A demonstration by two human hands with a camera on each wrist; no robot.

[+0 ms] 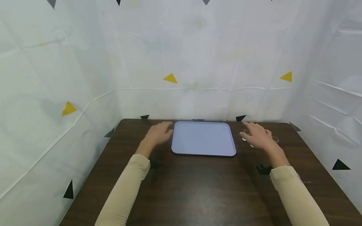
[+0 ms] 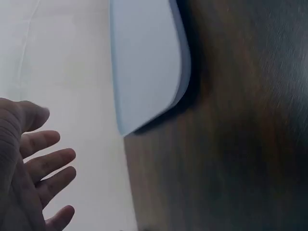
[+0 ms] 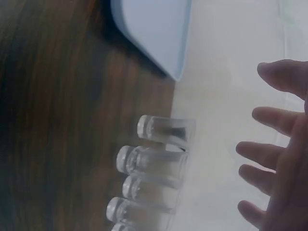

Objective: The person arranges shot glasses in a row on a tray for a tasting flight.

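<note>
Both hands hover open-fingered and empty: the right hand [image 1: 258, 136] over a row of clear glasses [image 3: 154, 166] by the table's [image 1: 198, 188] far right corner, beside the lavender tray [image 1: 203, 138], seemingly reaching, so next it must close on one, the left hand [image 1: 158, 133] at the tray's left edge.

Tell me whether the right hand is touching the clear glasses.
Apart. The right wrist view shows the right hand with spread fingers, a plain gap separating it from the row of clear glasses.

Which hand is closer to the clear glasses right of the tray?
Right. The right hand hovers open directly over the clear glasses, not gripping them. The left hand is across the tray, by its left edge.
</note>
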